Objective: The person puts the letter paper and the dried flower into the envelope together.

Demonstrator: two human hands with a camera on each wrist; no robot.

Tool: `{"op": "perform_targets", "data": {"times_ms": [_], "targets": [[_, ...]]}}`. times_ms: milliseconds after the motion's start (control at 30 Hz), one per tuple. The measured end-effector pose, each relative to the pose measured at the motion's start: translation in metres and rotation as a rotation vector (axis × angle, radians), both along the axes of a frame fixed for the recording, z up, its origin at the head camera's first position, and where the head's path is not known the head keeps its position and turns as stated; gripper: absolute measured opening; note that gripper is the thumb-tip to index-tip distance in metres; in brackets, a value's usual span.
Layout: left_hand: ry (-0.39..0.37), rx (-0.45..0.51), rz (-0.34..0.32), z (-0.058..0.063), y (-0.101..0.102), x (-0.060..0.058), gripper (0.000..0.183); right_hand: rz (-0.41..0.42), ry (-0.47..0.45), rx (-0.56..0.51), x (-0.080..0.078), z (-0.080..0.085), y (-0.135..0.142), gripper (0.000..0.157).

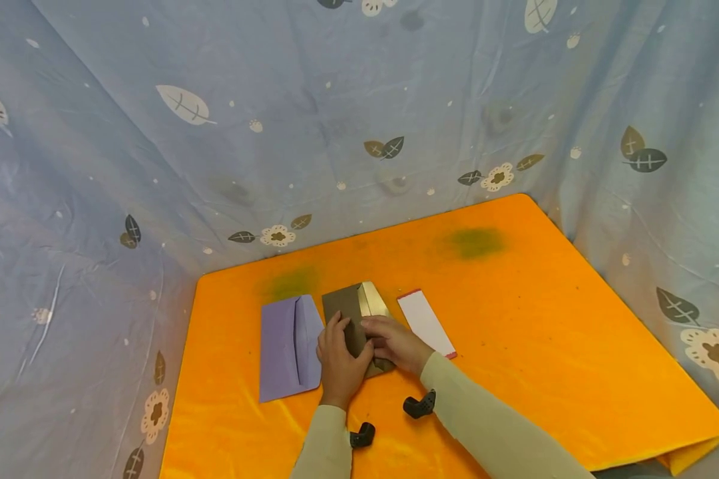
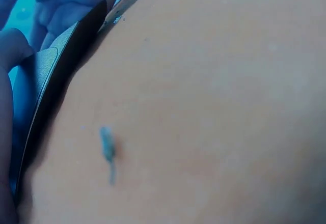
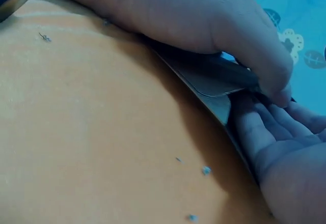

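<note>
A brown-gold envelope [image 1: 341,303] lies in front of me, its shiny flap [image 1: 374,301] folded out to the right. My left hand [image 1: 340,359] holds its pocket side, fingers over the top and thumb bent at the opening edge. From the right, my right hand [image 1: 395,344] grips it at the opening, its bent fingers close to the left thumb. The right wrist view shows the right hand's fingers [image 3: 254,127] against the envelope's edge [image 3: 219,107]; their tips are hidden. In the left wrist view the envelope [image 2: 63,46] stands partly raised between the hands.
Left of the hands lies a purple envelope [image 1: 278,346] with its flap turned right. A white card strip [image 1: 425,322] with red ends lies to the right, partly beneath the right forearm. Orange cloth [image 1: 533,346] covers the table, and patterned blue-grey curtains [image 1: 335,100] surround it.
</note>
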State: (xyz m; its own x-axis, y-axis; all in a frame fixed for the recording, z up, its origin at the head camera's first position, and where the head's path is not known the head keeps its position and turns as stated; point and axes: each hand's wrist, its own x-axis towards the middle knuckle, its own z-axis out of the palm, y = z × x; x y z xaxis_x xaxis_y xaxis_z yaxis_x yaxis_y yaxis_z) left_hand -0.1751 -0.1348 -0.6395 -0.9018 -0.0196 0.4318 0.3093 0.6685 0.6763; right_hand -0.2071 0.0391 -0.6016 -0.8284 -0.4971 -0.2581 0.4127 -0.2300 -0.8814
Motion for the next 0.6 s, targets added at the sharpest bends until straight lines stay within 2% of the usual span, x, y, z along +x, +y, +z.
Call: {"op": "perform_targets", "data": {"times_ms": [400, 600], "targets": [[-0.044, -0.038, 0.005, 0.0, 0.0, 0.0, 0.06, -0.115, 0.077, 0.187, 0.001, 0.014, 0.022, 0.055], [-0.03, -0.053, 0.009, 0.003, 0.001, 0.0, 0.055, -0.155, 0.123, 0.234, 0.001, 0.018, 0.035, 0.052]]}}
